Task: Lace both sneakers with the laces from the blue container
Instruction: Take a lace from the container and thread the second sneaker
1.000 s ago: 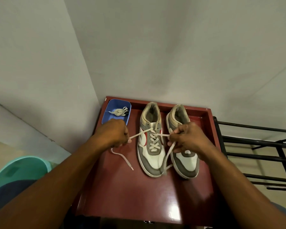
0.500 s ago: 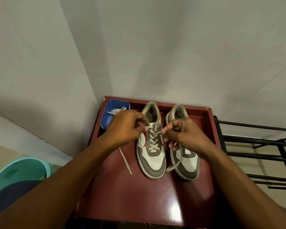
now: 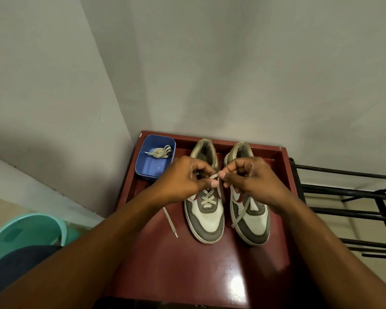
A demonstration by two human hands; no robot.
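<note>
Beige flat lace [image 3: 206, 198] crisscrosses the left sneaker [image 3: 205, 205], which stands beside the right sneaker [image 3: 249, 210] on the red table [image 3: 187, 264]. My left hand [image 3: 183, 180] and right hand [image 3: 253, 178] meet over its upper eyelets, both closed in a pinch on the lace, thumbs nearly touching. One loose end trails onto the table at left, and the other drapes across the right sneaker, which looks unlaced, though my hand hides its upper part. A second lace [image 3: 159, 152] sits bundled in the blue container [image 3: 154, 160] at the back left corner. I judge the lace light, limp and a bit slick, so it will slip if held mid-length; the stiff tip is the place to grip for threading. I expect the sneakers to be light enough to slide when I pull, so I would steady the shoe.
</note>
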